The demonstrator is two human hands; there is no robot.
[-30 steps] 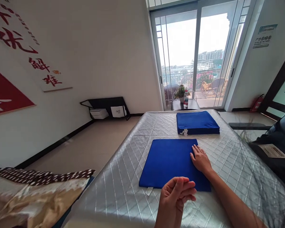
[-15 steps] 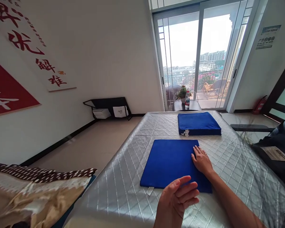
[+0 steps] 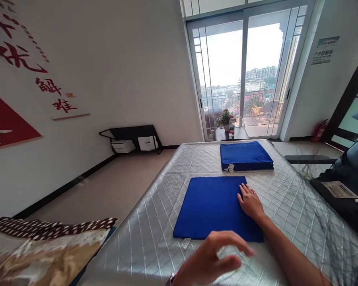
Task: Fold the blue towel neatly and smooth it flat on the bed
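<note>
A flat, squarish blue fabric piece (image 3: 209, 206) lies on the silver quilted cover (image 3: 149, 234), with a small white tag at its near left corner. My right hand (image 3: 250, 201) rests flat on its right edge, fingers stretched out. Nearer to me, my left hand (image 3: 213, 256) hovers by the fabric's front edge, palm turned down. Its fingers are curved, the thumb stands apart, and nothing is held. Beyond the fabric piece sits a thick stack of blue fabric pieces (image 3: 246, 155), with white tags at its front left corner.
Patterned bedding (image 3: 62, 250) is at the lower left. A small table (image 3: 238, 134) behind the covered surface bears a potted plant (image 3: 226, 119) and a water bottle (image 3: 231, 126). At right is a dark chair (image 3: 331, 206) with a paper on it. A black rack (image 3: 131, 133) stands by the wall.
My left hand has turned from palm up to palm down and sits slightly lower. My right hand stays on the fabric's right edge. The whole view has shifted slightly.
</note>
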